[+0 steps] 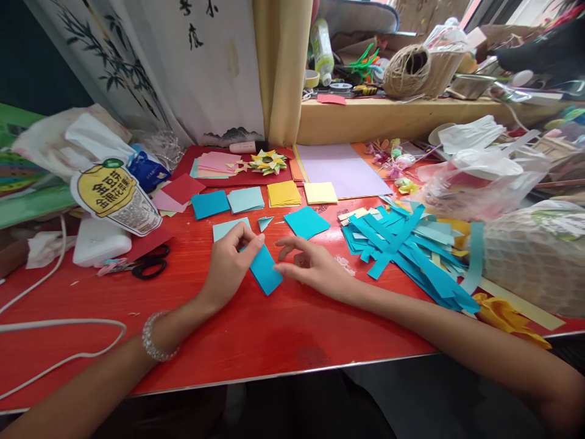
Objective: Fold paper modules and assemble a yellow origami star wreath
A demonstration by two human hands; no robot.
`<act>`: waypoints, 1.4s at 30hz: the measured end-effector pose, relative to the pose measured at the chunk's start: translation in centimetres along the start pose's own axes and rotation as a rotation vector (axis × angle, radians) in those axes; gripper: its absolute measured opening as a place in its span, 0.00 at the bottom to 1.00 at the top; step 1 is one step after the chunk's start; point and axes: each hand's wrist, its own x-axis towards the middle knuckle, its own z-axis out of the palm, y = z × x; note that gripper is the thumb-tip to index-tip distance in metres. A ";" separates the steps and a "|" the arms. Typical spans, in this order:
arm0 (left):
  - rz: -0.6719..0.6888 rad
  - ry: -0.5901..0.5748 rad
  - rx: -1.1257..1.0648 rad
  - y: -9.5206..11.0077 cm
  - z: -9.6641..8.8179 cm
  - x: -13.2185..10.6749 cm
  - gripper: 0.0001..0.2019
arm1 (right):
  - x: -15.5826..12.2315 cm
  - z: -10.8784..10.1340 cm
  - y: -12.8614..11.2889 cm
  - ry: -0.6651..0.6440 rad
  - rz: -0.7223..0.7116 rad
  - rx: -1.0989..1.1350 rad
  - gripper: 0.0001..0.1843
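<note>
A folded blue paper (266, 272) lies on the red table (256, 335) in front of me. My left hand (231, 263) presses on its upper left part with the fingertips over it. My right hand (311, 263) hovers just to the right of the paper, fingers spread, holding nothing. A small folded light blue triangle (264, 222) lies just beyond, with a blue square (306, 221) to its right and a light blue sheet (226, 229) behind my left hand.
Stacks of blue (210, 203), light blue (245, 199), yellow (284, 193) and pink squares (218, 163) lie further back, beside a paper flower (267, 161). Blue paper strips (402, 250) pile at the right. Black scissors (148, 263) and a white cable (68, 341) lie at the left.
</note>
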 end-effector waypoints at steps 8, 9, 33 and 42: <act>-0.007 -0.118 0.111 0.7 1.0 -1.2 0.12 | -1.4 2.1 0.3 0.030 -0.218 -0.635 0.47; -0.007 -0.126 0.109 0.7 1.0 -1.2 0.11 | -1.4 2.2 0.3 0.035 -0.221 -0.646 0.47; -0.060 -0.176 -0.023 0.1 1.1 -1.1 0.15 | -1.0 0.9 -0.1 0.002 -0.147 -0.381 0.27; 0.027 -0.127 0.126 -0.5 1.0 -0.7 0.13 | 0.2 0.3 0.3 -0.011 0.132 0.297 0.14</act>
